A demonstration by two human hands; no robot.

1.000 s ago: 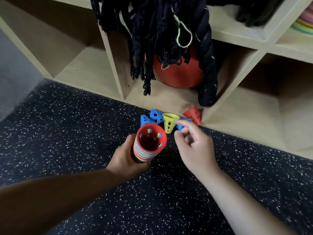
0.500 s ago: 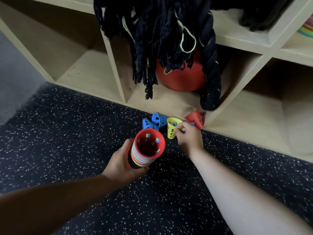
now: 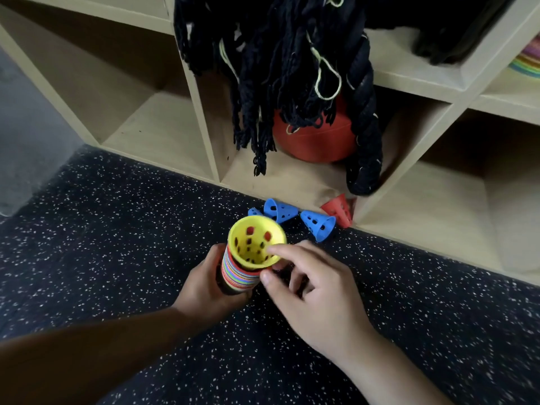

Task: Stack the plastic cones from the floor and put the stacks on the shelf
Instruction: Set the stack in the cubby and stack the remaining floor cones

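moved: yellow cone [image 3: 257,244] is off the floor [image 3: 117,229] and now tops the stack [image 3: 238,273].
left hand [image 3: 210,287]: wrapped round the stack's lower part.
right hand [image 3: 315,293]: forefinger and thumb pinch the yellow cone's rim, seating it.
next: let go and reach just past my fingertips for the nearest blue cone [image 3: 318,225].

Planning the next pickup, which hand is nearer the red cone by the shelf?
Right. The right hand sits nearer the camera and slightly left of the red cone, pinching the yellow cone; the left hand grips the stack farther left.
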